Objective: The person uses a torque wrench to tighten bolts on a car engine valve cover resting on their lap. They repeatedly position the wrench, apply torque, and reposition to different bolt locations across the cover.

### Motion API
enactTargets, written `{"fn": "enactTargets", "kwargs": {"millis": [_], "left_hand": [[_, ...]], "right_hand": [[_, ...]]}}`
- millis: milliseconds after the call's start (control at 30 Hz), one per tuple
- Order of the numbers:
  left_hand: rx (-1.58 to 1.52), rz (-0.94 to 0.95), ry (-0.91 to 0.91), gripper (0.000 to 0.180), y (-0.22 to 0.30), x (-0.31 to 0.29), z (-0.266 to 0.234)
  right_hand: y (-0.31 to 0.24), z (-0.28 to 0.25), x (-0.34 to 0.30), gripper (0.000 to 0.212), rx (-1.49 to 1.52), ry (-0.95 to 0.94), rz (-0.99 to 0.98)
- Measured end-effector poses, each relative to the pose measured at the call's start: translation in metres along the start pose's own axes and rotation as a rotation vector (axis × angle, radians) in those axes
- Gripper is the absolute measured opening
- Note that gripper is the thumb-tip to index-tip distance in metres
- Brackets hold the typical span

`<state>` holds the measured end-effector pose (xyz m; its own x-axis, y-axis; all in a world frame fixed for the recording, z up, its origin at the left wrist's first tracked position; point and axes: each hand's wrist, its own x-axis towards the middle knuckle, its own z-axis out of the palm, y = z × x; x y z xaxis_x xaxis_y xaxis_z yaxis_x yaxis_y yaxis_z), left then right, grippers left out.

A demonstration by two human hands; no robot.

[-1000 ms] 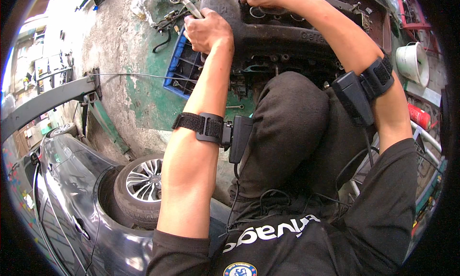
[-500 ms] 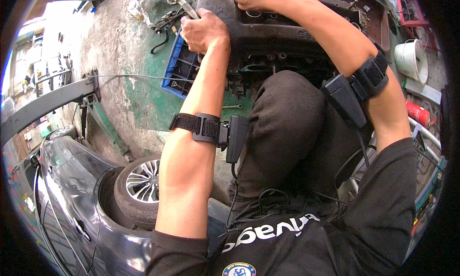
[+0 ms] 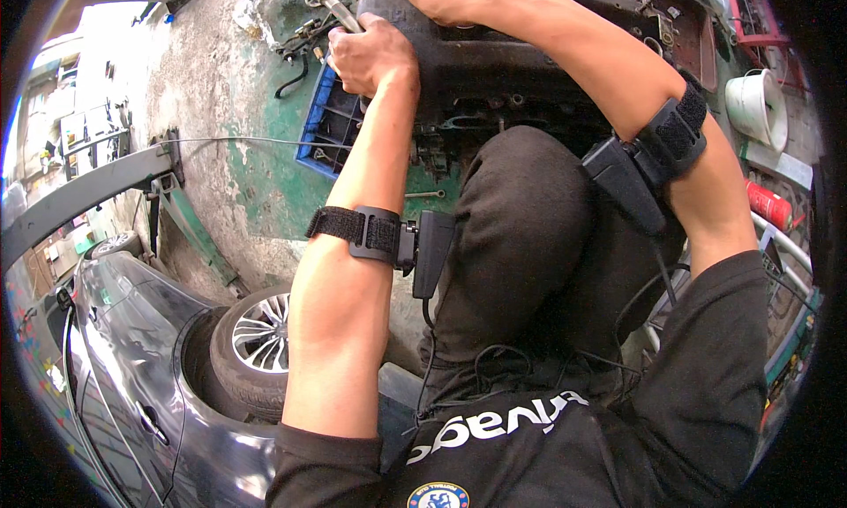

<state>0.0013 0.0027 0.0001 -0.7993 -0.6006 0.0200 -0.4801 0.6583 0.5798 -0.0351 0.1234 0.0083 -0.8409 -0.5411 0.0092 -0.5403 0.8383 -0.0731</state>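
Note:
My left hand (image 3: 375,56) is wrapped round a silver metal tool (image 3: 332,5) with a round, flared end that points up and left. The hand is by the left end of a dark, greasy engine (image 3: 520,60). My right hand (image 3: 448,0) reaches over the engine's top at the upper edge of the view. Its fingers curl beside a small dark upright piece at the engine's left end, and what they hold is hidden. Under my left wrist lies a blue divided tray (image 3: 320,111) with small parts inside, partly covered by my hand.
A wrench (image 3: 426,195) lies on the green floor before the engine. A grey car (image 3: 132,331) with its wheel turned out stands lower left, near a lift arm (image 3: 88,186). At right are a white bucket (image 3: 756,111) and a red cylinder (image 3: 769,205). Cables hang from both forearm straps.
My right hand has shifted a little to the left along the engine's top. My left hand, still round the metal tool, has moved slightly left too.

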Motion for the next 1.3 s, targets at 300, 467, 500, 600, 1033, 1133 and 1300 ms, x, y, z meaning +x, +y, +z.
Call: {"fn": "enactTargets", "kwargs": {"millis": [300, 467, 500, 600, 1033, 1133, 1300], "left_hand": [[0.004, 0.012, 0.010, 0.035, 0.003, -0.001, 0.000], [0.009, 0.020, 0.004, 0.035, 0.002, 0.000, -0.001], [0.008, 0.015, -0.001, 0.035, 0.002, 0.000, -0.001], [0.015, 0.006, -0.010, 0.035, 0.002, 0.001, -0.001], [0.020, 0.026, -0.035, 0.038, 0.001, 0.001, -0.001], [0.031, 0.022, -0.048, 0.038, 0.000, 0.001, -0.001], [0.041, 0.018, -0.053, 0.038, 0.000, 0.002, -0.002]], "right_hand": [[0.003, -0.009, -0.010, 0.020, 0.108, -0.159, 0.109], [0.005, -0.015, -0.014, 0.018, 0.142, -0.158, 0.150], [0.004, -0.014, -0.015, 0.018, 0.135, -0.171, 0.149], [0.006, -0.010, -0.016, 0.018, 0.133, -0.125, 0.157], [0.036, 0.010, -0.024, 0.026, 0.183, 0.106, 0.098], [0.033, 0.010, -0.024, 0.028, 0.221, 0.187, 0.127], [0.034, 0.006, -0.023, 0.030, 0.372, 0.154, 0.173]]}}
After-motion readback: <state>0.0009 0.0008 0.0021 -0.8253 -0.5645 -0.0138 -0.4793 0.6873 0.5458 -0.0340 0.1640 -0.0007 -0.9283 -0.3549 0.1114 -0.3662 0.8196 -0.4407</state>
